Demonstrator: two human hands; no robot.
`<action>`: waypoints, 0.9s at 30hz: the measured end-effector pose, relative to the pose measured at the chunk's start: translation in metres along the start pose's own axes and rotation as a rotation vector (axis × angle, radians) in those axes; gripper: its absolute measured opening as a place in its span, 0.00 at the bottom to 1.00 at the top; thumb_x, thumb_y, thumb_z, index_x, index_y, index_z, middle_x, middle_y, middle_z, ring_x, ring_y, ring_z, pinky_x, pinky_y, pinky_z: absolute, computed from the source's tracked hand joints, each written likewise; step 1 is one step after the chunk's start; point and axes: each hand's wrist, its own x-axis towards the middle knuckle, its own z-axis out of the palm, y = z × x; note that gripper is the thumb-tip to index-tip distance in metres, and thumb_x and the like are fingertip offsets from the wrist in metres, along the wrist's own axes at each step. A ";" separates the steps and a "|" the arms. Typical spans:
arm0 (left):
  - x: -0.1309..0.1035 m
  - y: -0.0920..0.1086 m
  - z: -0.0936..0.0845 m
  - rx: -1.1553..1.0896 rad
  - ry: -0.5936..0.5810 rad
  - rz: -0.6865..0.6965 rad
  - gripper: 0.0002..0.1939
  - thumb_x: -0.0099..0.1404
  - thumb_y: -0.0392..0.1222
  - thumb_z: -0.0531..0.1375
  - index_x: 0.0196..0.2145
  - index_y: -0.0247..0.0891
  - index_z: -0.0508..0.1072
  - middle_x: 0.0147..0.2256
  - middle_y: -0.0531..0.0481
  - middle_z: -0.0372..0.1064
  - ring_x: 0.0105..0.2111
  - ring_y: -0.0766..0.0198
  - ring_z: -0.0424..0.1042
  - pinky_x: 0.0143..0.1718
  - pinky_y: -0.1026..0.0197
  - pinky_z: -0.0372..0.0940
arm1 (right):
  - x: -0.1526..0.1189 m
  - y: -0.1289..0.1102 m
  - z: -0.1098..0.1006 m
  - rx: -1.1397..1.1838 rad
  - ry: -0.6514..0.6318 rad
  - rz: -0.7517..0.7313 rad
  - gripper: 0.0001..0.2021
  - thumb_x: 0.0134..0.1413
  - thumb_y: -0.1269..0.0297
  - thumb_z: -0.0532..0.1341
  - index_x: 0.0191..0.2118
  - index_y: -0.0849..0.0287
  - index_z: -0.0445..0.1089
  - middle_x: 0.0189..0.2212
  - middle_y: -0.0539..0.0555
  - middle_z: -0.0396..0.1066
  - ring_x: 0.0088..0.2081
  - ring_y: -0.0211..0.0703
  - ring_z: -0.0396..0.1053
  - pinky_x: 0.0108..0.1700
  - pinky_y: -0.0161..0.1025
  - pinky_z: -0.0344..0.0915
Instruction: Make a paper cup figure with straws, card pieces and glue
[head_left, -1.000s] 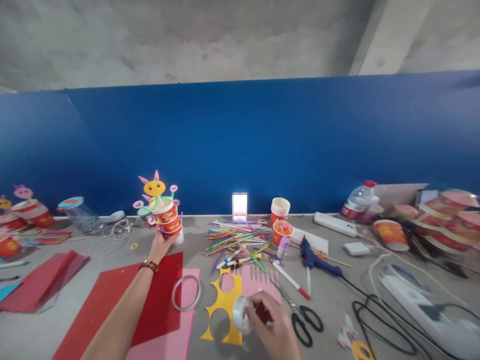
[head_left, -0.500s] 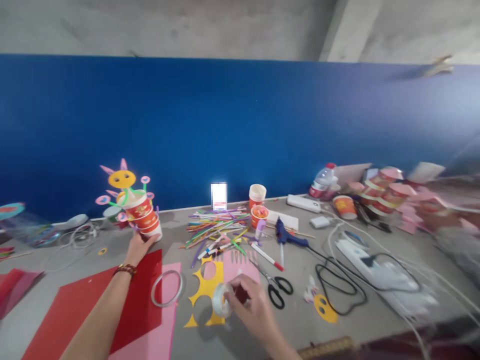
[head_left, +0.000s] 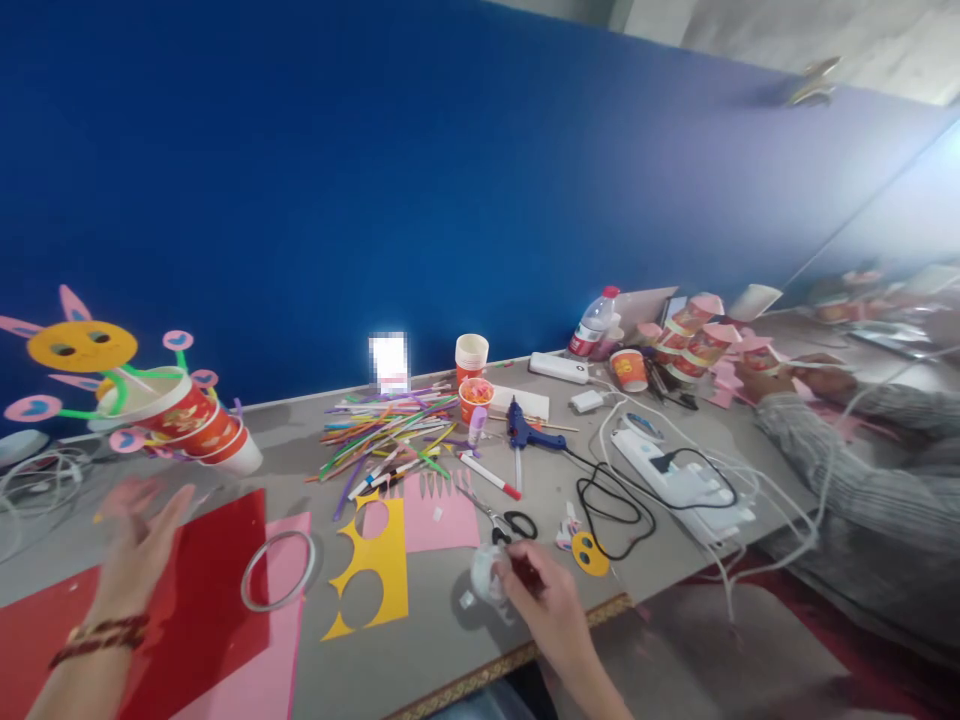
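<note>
My left hand (head_left: pixel 141 545), slightly blurred and with its fingers spread, is just below a figure of stacked red and white paper cups (head_left: pixel 199 425). The figure leans steeply to the left, and the hand looks apart from it. A yellow rabbit face (head_left: pixel 82 346) with pink ears tops the cups, and green stems carry pink discs. In my right hand (head_left: pixel 541 590) is a whitish roll of tape (head_left: pixel 489 574), pinched over the table's front edge. Black-handled scissors (head_left: pixel 517 524) lie just behind it. Yellow cut-out paper (head_left: pixel 390 570) rests to its left.
Red paper (head_left: pixel 232 600) and a silver ring (head_left: pixel 247 585) lie at left. Behind are a pile of coloured sticks (head_left: pixel 390 430), a cup (head_left: pixel 476 398) and a blue glue gun (head_left: pixel 529 432). Cables and a power strip (head_left: pixel 675 490) spread rightward. Another person's sleeve (head_left: pixel 802 460) reaches in at right.
My left hand has let go of the cup figure and drawn back, fingers spread. The figure now tilts more. The view has swung right; my right hand still holds the roll.
</note>
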 end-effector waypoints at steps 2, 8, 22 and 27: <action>-0.031 0.017 -0.017 0.056 0.090 -0.094 0.31 0.49 0.71 0.62 0.42 0.47 0.69 0.47 0.54 0.75 0.48 0.44 0.75 0.49 0.35 0.71 | -0.002 0.012 -0.014 -0.045 0.052 0.044 0.13 0.62 0.54 0.59 0.32 0.57 0.69 0.24 0.50 0.69 0.24 0.41 0.67 0.27 0.34 0.64; -0.186 0.097 0.008 -0.420 -0.684 -0.018 0.23 0.59 0.67 0.57 0.49 0.61 0.70 0.53 0.50 0.70 0.46 0.43 0.74 0.44 0.36 0.74 | 0.006 -0.002 -0.016 -0.147 -0.027 -0.020 0.10 0.60 0.56 0.61 0.32 0.57 0.69 0.25 0.51 0.71 0.25 0.42 0.69 0.29 0.36 0.65; -0.237 0.122 0.047 -0.277 -1.160 -0.167 0.21 0.65 0.65 0.53 0.41 0.46 0.66 0.21 0.57 0.63 0.15 0.64 0.65 0.18 0.63 0.61 | 0.009 0.057 -0.098 -0.585 -0.056 -0.031 0.12 0.57 0.59 0.59 0.46 0.54 0.72 0.44 0.60 0.74 0.47 0.57 0.71 0.50 0.50 0.68; -0.237 0.123 0.051 -0.086 -1.117 0.156 0.12 0.65 0.56 0.57 0.34 0.47 0.69 0.32 0.49 0.72 0.29 0.56 0.74 0.31 0.57 0.67 | 0.017 0.064 -0.104 -0.666 -0.145 0.002 0.12 0.54 0.65 0.56 0.44 0.53 0.70 0.46 0.58 0.71 0.48 0.53 0.71 0.47 0.46 0.69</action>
